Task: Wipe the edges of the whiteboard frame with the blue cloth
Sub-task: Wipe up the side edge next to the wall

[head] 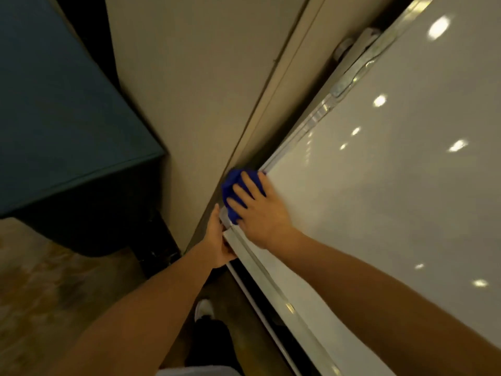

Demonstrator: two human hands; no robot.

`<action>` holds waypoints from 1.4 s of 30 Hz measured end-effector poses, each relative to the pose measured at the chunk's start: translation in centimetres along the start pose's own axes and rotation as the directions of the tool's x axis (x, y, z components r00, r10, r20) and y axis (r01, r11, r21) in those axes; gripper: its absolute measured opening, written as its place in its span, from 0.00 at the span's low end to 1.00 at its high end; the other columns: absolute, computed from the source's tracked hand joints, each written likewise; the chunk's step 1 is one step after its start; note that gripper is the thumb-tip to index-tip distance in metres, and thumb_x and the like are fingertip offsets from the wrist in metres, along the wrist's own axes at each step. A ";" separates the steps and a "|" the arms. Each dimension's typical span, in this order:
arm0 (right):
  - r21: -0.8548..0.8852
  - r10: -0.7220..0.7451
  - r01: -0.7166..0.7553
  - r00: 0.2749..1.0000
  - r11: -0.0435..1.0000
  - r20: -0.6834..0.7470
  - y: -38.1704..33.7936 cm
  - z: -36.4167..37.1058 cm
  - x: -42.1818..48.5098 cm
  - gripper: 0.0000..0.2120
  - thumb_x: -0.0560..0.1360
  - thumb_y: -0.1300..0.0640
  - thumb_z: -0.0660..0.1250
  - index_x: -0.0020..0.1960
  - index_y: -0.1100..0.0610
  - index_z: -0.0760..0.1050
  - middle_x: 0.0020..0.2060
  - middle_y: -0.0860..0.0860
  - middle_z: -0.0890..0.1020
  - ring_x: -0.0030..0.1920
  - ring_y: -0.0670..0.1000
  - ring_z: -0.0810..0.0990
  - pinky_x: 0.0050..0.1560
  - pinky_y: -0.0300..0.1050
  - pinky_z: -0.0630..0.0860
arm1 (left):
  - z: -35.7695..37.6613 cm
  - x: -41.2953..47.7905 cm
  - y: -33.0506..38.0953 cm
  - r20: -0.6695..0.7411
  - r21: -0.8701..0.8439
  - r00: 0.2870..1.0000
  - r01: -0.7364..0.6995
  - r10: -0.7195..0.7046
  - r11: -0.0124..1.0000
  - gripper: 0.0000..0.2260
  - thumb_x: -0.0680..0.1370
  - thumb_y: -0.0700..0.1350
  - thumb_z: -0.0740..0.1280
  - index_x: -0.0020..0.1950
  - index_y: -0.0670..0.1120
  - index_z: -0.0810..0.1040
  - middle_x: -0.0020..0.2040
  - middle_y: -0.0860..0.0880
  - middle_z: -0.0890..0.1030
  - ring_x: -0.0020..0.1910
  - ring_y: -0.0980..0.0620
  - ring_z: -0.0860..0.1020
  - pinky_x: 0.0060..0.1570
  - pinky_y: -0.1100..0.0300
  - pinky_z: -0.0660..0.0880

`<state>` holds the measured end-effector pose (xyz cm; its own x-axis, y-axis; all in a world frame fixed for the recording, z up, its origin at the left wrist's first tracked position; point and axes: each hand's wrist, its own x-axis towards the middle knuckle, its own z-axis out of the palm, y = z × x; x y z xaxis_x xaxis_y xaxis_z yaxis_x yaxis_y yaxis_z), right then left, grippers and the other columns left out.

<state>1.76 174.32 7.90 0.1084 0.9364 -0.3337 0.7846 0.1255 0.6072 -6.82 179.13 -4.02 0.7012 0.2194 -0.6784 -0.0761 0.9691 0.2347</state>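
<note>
One glossy whiteboard (393,185), beige wall (189,77)

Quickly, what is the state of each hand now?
Left hand: closed around the whiteboard frame at its corner, steadying it.
Right hand: fingers spread flat, pressing the blue cloth on the frame corner.
</note>
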 end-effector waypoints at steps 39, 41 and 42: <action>0.288 0.776 -0.724 0.547 0.627 -0.316 25.0 -10.9 -6.8 0.30 0.81 0.39 0.40 0.80 0.48 0.52 0.81 0.53 0.51 0.79 0.60 0.40 0.76 0.64 0.37 | 19.4 -8.8 7.9 0.742 0.664 0.483 -0.440 0.464 -0.604 0.42 0.77 0.68 0.53 0.78 0.50 0.31 0.81 0.46 0.37 0.80 0.45 0.42 0.76 0.45 0.58; 0.244 0.688 -0.645 0.648 0.724 -0.327 24.1 -10.8 -6.3 0.30 0.81 0.38 0.40 0.80 0.47 0.52 0.81 0.53 0.50 0.79 0.61 0.37 0.75 0.64 0.34 | 20.4 -9.2 7.7 0.793 0.598 0.409 -0.380 0.452 -0.706 0.43 0.77 0.68 0.49 0.75 0.48 0.25 0.79 0.46 0.32 0.78 0.46 0.35 0.78 0.48 0.48; 0.210 0.632 -0.598 0.703 0.773 -0.327 23.5 -10.4 -6.0 0.30 0.81 0.37 0.41 0.80 0.48 0.52 0.81 0.53 0.51 0.79 0.61 0.37 0.75 0.64 0.33 | 20.9 -9.4 7.7 0.815 0.564 0.381 -0.346 0.437 -0.750 0.42 0.77 0.68 0.47 0.73 0.47 0.23 0.78 0.45 0.31 0.78 0.46 0.33 0.78 0.48 0.44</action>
<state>13.14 175.02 31.70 0.3727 0.8445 0.3847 0.6702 -0.5317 0.5178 0.85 182.15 18.69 0.8115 0.4153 0.4111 0.2147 -0.8662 0.4512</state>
